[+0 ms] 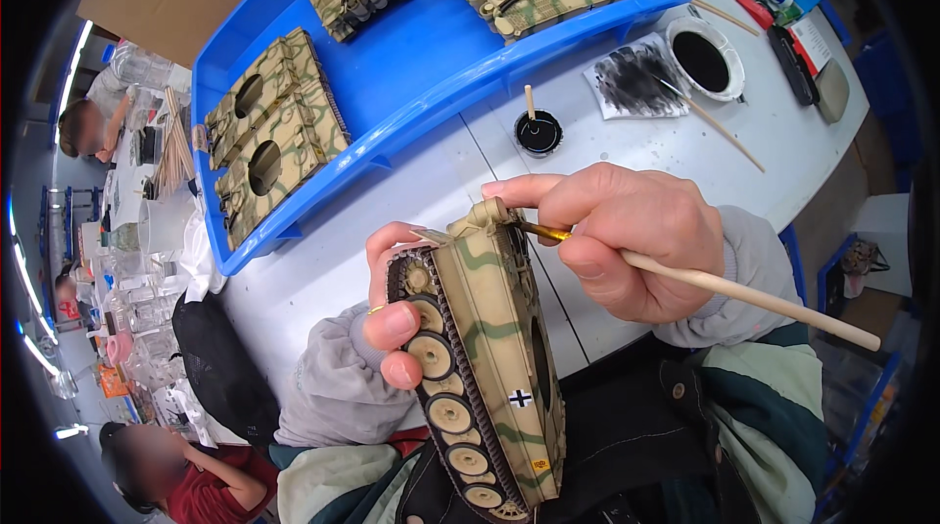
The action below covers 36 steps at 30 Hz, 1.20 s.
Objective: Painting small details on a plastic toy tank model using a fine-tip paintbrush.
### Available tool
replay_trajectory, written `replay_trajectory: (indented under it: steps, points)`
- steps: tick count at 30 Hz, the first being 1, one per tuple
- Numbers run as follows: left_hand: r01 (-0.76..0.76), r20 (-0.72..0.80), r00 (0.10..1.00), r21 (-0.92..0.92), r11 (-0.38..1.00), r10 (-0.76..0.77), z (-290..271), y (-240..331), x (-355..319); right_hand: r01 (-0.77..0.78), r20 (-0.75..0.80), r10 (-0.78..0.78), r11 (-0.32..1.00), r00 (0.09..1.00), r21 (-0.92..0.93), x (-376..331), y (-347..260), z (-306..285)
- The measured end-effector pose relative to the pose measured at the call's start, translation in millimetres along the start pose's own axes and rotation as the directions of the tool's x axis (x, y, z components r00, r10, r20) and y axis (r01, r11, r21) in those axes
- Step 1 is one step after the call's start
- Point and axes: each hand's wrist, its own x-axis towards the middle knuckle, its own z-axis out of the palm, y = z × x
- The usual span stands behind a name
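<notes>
Left hand: the left hand (397, 304) grips a camouflaged model tank hull (490, 348) from its left side; thumb and fingertips are pressed against the row of wheels and the track, clamped on the hull.
Tank hull: held on edge, nose pointing away from the person, its tan and green side facing up, just right of the left fingertips; a small cross mark sits low on its side.
Right hand: the right hand (617, 240) pinches a thin paintbrush (725, 287) between thumb and fingers, closed tight around it.
Paintbrush: its pale wooden handle runs out to the right past the fingers; the metal ferrule and tip meet the hull's top front, just left of the right fingertips.
Beyond the fingers: a small round pot of black paint (538, 132) with a stick standing in it, on the white table (411, 220).
Further right of the pot: a paper smeared with black (636, 81) and a white bowl of black paint (705, 59).
Far side, left: a blue tray (411, 73) holding more camouflaged hulls (269, 142).
Left edge: other people sit at a cluttered bench.
</notes>
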Motion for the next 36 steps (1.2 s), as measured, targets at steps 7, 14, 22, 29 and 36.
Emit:
replay_trajectory:
  steps: [7,14,22,29,36]
  points:
    - [-0.013,0.057,0.998,0.006,1.000,0.013,-9.5,-2.4,-7.8,-0.004,-0.010,0.004,1.000,1.000,-0.008,-1.5,0.3,1.9]
    - [0.025,-0.065,0.997,-0.366,0.930,-0.052,2.0,1.8,-16.4,0.022,-0.039,-0.014,0.974,0.999,0.224,-0.8,2.3,4.5]
    - [0.361,-0.156,0.776,-0.684,0.634,-0.611,13.7,40.2,-0.3,0.132,-0.244,-0.041,0.919,0.969,0.371,-7.6,5.7,24.4]
    - [0.128,-0.122,0.971,-0.469,0.874,-0.207,3.9,4.3,-18.3,0.144,-0.317,-0.073,0.967,0.945,0.208,-8.8,7.4,31.1]
    - [0.455,0.129,0.868,-0.593,0.664,-0.480,-18.0,20.7,-10.7,0.163,-0.350,-0.086,0.967,0.933,0.196,-10.5,9.6,32.4]
